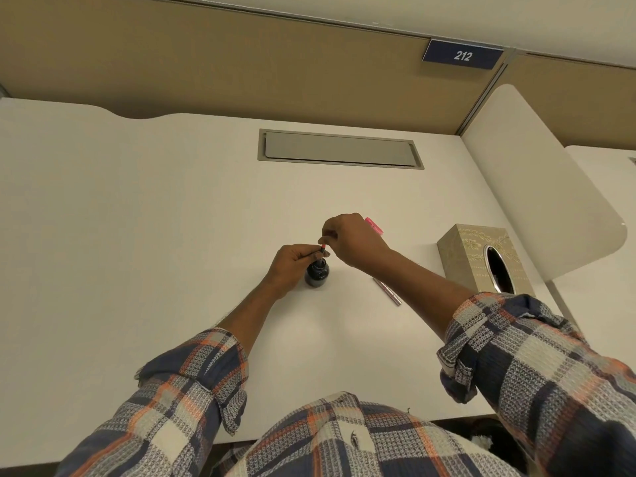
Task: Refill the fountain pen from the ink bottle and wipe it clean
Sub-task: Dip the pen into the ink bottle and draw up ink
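Note:
A small dark ink bottle [317,274] stands on the white desk [172,235] in the middle. A thin pen part with a red end [321,253] stands upright in the bottle's mouth. My left hand [290,265] pinches this part just above the bottle. My right hand [347,239] has its fingertips closed on the red top end. A pink pen piece [374,225] shows behind my right hand; I cannot tell whether it lies on the desk. A pinkish metallic pen barrel [389,291] lies on the desk to the right of the bottle.
A beige tissue box [481,259] stands at the right of the desk. A grey cable hatch [340,149] is set into the desk at the back. A white side panel [537,187] rises on the right, and a tan partition [241,63] behind.

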A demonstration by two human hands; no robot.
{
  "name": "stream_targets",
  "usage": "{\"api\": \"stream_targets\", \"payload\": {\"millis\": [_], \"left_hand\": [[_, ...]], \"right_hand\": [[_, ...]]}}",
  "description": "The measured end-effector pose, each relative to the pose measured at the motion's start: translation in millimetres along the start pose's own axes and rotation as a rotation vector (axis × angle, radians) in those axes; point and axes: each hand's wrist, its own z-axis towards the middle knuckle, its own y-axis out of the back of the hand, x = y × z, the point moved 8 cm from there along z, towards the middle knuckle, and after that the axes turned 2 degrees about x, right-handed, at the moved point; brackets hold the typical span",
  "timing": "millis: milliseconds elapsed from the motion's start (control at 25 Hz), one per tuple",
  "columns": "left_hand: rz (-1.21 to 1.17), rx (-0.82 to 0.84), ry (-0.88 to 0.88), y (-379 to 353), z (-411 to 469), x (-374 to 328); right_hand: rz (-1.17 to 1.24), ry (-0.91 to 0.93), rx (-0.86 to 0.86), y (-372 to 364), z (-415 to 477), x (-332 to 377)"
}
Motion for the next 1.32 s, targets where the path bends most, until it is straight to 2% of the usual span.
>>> {"api": "stream_targets", "payload": {"millis": [440,800,1040,1320], "left_hand": [[-0.033,-0.018,0.004,-0.3,-2.0,-3.6],[-0.021,-0.004,0.002,-0.7,-2.5,-4.1],[-0.031,-0.008,0.007,0.3,-2.0,-3.5],[-0.016,-0.001,-0.002,0.3,-1.7,-3.6]], "right_hand": [[-0.007,0.037,0.001,0.6,-2.3,3.3],[0.0,-0.047,-0.015,-0.7,-2.9,-2.8],[0.068,-0.05,-0.012,0.6,-4.0,-1.3],[0.041,-0.077,-0.02,-1.0,-4.2,-3.5]]}}
